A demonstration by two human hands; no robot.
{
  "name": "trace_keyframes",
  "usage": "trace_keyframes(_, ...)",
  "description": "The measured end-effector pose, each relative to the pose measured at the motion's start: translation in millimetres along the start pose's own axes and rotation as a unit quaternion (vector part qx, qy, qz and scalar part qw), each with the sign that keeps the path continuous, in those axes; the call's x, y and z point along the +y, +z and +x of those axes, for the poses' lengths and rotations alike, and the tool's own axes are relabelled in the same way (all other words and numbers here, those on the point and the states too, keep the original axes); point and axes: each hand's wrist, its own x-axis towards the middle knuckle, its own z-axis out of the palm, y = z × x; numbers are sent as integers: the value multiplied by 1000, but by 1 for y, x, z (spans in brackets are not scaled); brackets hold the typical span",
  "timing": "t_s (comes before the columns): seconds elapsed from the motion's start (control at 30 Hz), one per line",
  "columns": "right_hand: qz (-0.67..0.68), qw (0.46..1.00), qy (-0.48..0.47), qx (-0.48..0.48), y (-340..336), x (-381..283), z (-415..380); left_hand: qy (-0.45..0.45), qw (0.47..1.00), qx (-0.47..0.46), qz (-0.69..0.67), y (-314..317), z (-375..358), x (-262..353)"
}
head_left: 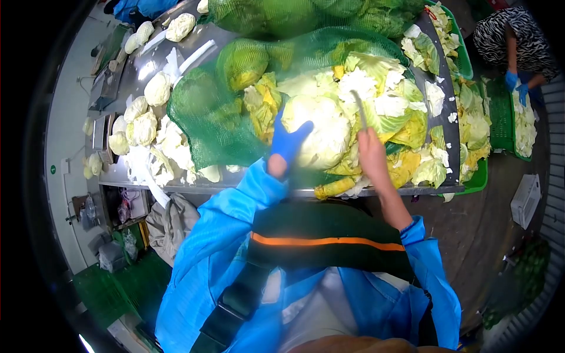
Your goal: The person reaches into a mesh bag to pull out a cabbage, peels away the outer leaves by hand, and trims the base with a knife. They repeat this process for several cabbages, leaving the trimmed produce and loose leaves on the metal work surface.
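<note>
My left hand, in a blue glove, holds the left side of a pale trimmed cabbage, with the thumb across its front. In my bare right hand is a knife, its blade pointing away from me beside the cabbage's right side. Loose cabbage leaves pile up to the right of the blade, some of them yellowed. Behind and left of the cabbage lies a green mesh sack with whole green cabbages in it.
Several trimmed cabbages and white scraps lie along the left of the metal table. Full mesh sacks lie at the back. Green crates of leaves stand off the right edge. Another person with blue gloves is at the far right.
</note>
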Motion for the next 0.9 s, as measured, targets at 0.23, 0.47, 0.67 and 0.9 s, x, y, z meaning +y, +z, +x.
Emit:
trace_keyframes(0.23,-152,974,-154,63,2,-33,7,-27,995,-86,-31,-11,7,-13)
trace_keyframes(0.47,-186,973,-125,50,20,-20,68,76,994,-72,9,-2,-10,-4)
trace_keyframes(0.67,-139,989,-54,23,16,11,91,201,968,-148,-18,-15,-17,-14)
trace_keyframes(0.9,-120,992,28,30,-17,-17,54,-189,889,-197,-369,-48,-8,-29)
